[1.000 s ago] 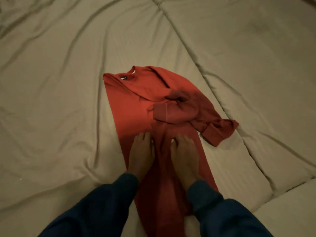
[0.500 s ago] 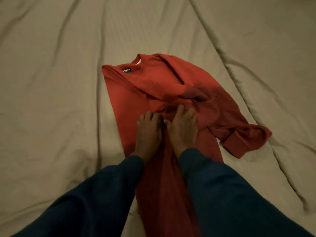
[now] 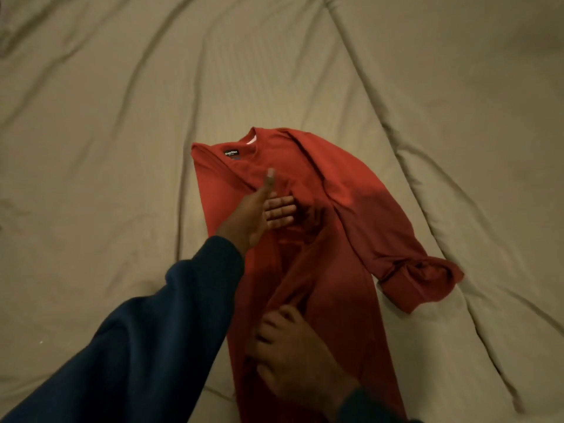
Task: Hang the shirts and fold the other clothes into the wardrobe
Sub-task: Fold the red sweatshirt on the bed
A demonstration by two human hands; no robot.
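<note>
A red long-sleeved shirt (image 3: 305, 166) lies on the bed, collar and black label at the far end, partly folded lengthwise. One sleeve trails to the right and ends in a bunched cuff (image 3: 418, 279). My left hand (image 3: 259, 215) rests on the chest of the shirt with the thumb pointing up and the fingers laid across to the right. Nearer to me, my right hand (image 3: 290, 346) grips a raised fold of the shirt's lower part, fingers curled into the cloth. Both arms wear dark blue sleeves.
A beige quilted bed cover (image 3: 106, 178) with creases and stitched seams fills the whole view around the shirt. No wardrobe, hanger or other clothes are in sight.
Both hands were pressing flat side by side on the shirt's middle. My left hand has slid up towards the chest, and my right hand has drawn back and taken hold of the lower cloth.
</note>
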